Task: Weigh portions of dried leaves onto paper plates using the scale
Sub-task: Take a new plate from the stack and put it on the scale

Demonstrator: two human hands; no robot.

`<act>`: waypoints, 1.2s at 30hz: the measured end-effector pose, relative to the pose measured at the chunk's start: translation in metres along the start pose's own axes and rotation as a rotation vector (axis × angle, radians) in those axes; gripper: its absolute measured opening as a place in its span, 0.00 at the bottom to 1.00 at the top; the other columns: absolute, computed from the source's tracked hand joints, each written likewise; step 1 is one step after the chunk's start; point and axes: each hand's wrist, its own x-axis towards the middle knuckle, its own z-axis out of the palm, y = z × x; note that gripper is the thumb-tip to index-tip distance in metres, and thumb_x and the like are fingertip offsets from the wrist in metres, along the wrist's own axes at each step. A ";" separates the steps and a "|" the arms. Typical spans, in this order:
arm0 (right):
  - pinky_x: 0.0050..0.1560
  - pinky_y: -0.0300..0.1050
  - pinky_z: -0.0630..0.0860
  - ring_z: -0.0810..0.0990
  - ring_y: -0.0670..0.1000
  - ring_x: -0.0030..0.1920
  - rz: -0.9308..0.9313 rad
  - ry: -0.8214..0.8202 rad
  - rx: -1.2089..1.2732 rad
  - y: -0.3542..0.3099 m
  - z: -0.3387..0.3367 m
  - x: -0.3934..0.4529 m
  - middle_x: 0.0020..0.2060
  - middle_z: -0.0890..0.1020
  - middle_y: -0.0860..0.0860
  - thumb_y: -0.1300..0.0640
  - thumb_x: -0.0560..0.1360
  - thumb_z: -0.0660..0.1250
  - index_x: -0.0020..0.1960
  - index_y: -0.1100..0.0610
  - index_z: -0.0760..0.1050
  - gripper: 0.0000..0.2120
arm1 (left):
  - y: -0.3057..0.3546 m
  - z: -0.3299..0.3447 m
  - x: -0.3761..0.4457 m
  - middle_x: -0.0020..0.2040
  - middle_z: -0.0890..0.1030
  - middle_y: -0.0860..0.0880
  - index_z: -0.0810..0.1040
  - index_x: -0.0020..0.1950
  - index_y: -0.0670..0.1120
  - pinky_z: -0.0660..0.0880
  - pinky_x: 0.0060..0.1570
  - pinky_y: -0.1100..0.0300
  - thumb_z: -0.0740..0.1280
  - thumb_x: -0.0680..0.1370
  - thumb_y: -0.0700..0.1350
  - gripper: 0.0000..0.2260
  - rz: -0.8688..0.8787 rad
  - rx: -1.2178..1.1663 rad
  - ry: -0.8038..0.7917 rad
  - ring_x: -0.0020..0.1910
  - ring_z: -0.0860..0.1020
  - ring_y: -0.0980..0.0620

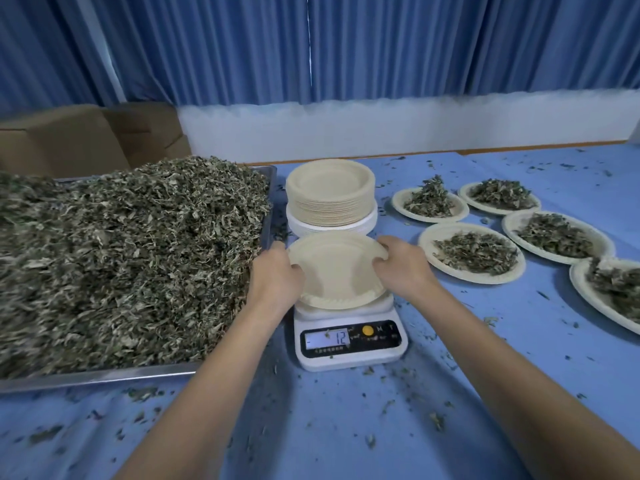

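Dried leaves (121, 258) lie heaped on the metal tray (104, 375) just beyond my left hand (273, 278), none yet on the empty paper plate (337, 271) between my hands. My left hand grips the plate's left rim and my right hand (401, 268) pinches its right rim, fingers curled over the edge, seating it on the scale (349, 336) directly below. The display reads 12, so I judge this is the plate-setting step. Next I should let go, zero the reading if needed, then reach left for a handful of leaves. Past my fingertips stands the stack of spare plates (330, 195); to my right on the blue worktop (346, 427) sit five filled plates (472, 252).
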 end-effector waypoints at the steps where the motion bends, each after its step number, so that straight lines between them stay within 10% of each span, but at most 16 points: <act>1: 0.51 0.45 0.70 0.73 0.59 0.61 0.035 -0.018 0.049 0.001 0.000 0.000 0.61 0.76 0.59 0.58 0.77 0.58 0.68 0.59 0.65 0.20 | 0.000 0.001 -0.001 0.57 0.78 0.37 0.70 0.62 0.38 0.68 0.48 0.55 0.60 0.75 0.39 0.15 -0.010 -0.025 0.018 0.56 0.75 0.39; 5: 0.59 0.48 0.66 0.68 0.56 0.67 0.120 0.069 0.358 0.008 -0.003 -0.002 0.67 0.70 0.56 0.42 0.76 0.58 0.74 0.53 0.55 0.31 | -0.005 -0.006 -0.003 0.64 0.75 0.41 0.66 0.68 0.40 0.69 0.58 0.58 0.62 0.77 0.45 0.21 -0.010 -0.204 0.143 0.61 0.74 0.43; 12: 0.63 0.42 0.61 0.67 0.44 0.66 0.020 0.216 0.703 0.019 0.006 -0.021 0.71 0.66 0.47 0.41 0.77 0.57 0.73 0.46 0.59 0.26 | -0.005 -0.017 -0.012 0.66 0.75 0.51 0.70 0.67 0.47 0.61 0.54 0.67 0.61 0.78 0.48 0.18 -0.126 -0.526 0.200 0.55 0.71 0.58; 36: 0.69 0.48 0.63 0.67 0.45 0.68 -0.068 0.147 0.628 0.024 0.008 -0.024 0.68 0.69 0.45 0.42 0.75 0.60 0.71 0.47 0.63 0.25 | -0.009 -0.015 -0.013 0.64 0.76 0.51 0.72 0.66 0.48 0.63 0.54 0.65 0.63 0.76 0.49 0.19 -0.097 -0.502 0.223 0.57 0.73 0.57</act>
